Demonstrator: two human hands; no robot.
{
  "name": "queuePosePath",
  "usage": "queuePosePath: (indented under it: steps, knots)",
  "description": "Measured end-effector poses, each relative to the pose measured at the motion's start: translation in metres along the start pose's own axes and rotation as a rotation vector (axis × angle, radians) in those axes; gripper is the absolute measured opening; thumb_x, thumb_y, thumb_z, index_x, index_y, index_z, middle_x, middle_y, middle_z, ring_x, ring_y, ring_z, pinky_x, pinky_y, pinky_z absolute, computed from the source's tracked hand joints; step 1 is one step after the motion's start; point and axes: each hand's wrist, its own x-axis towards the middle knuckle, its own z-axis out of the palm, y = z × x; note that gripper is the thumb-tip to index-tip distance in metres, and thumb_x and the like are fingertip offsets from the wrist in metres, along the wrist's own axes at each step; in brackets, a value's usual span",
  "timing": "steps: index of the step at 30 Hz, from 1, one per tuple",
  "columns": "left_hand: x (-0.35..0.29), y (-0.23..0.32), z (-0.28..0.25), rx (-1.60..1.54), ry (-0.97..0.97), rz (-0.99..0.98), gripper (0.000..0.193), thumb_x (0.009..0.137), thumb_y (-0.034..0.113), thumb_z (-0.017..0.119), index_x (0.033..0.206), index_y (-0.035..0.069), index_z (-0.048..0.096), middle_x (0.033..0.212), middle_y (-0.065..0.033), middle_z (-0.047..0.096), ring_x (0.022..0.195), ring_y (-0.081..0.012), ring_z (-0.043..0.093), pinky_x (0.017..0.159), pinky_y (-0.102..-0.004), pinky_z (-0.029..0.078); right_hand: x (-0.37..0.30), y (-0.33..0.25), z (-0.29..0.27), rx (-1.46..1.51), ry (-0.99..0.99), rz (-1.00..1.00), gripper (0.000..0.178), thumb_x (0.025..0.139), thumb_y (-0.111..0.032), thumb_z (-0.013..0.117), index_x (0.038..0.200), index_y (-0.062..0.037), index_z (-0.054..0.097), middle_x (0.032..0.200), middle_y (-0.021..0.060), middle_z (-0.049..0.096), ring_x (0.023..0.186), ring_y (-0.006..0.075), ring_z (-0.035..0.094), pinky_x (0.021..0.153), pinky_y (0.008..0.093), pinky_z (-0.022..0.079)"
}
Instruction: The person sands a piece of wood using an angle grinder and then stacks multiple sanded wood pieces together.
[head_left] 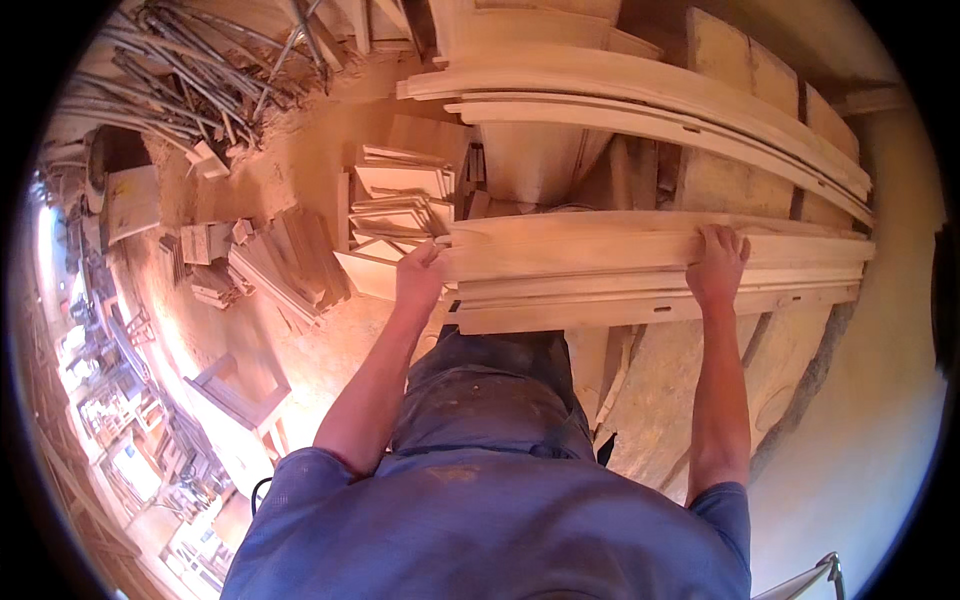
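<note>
A long, flat, pale wooden board (570, 240) lies crosswise before the person, long axis running left to right, just beyond slotted pale wooden rails (640, 312). The left hand (422, 268) pinches its left end; the right hand (716, 265) curls over it, grip unclear.

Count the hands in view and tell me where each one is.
2: the left hand at the left end of the near wooden boards, the right hand farther right on them.
</note>
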Motion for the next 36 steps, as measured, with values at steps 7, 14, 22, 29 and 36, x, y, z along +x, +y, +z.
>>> queuePosePath:
  steps: [7,14,22,29,36]
  knots:
    - [0.022,0.014,0.002,0.367,0.104,0.261,0.048,0.082,0.02,0.071,0.121,-0.006,0.063,0.116,-0.0262,0.069,0.108,-0.0419,0.065,0.096,-0.0454,0.051,0.007,-0.002,0.003,-0.002,0.094,0.0,0.048,0.071,-0.003,0.07,0.117,-0.0134,0.065,0.124,0.0089,0.064,0.129,0.0317,0.052,0.117,0.0605,0.025]
    - [0.056,-0.033,-0.016,0.282,0.036,0.162,0.061,0.083,0.005,0.069,0.14,-0.008,0.05,0.127,-0.0216,0.063,0.111,-0.0295,0.063,0.093,-0.0394,0.055,0.037,-0.01,0.017,-0.025,-0.081,-0.03,0.029,0.08,-0.017,0.065,0.107,-0.007,0.069,0.109,0.0167,0.066,0.12,0.0358,0.057,0.11,0.0632,0.031]
    - [0.081,-0.035,0.015,0.293,0.141,-0.007,0.055,0.087,0.001,0.059,0.142,0.008,0.053,0.123,-0.013,0.066,0.109,-0.0256,0.065,0.09,-0.0385,0.055,-0.001,0.004,-0.015,0.066,-0.132,0.111,0.05,0.067,-0.018,0.08,0.115,-0.0101,0.072,0.127,0.0088,0.063,0.136,0.0286,0.047,0.121,0.0656,0.019]
    - [0.106,-0.025,0.008,0.315,0.04,-0.007,0.059,0.086,0.0,0.062,0.143,-0.002,0.047,0.129,-0.0181,0.063,0.108,-0.0314,0.065,0.089,-0.04,0.055,0.016,-0.004,-0.037,0.083,-0.246,0.041,0.049,0.068,-0.02,0.082,0.115,-0.0067,0.073,0.134,0.0129,0.062,0.138,0.032,0.048,0.122,0.0621,0.022]
    - [0.071,0.005,0.042,0.127,-0.029,0.033,0.059,0.087,0.001,0.062,0.144,-0.002,0.046,0.131,-0.0182,0.062,0.11,-0.0314,0.064,0.09,-0.0402,0.055,0.021,0.009,-0.019,0.083,-0.107,-0.06,0.029,0.072,-0.021,0.077,0.101,-0.0137,0.078,0.122,0.0062,0.067,0.129,0.0257,0.054,0.12,0.0581,0.026]
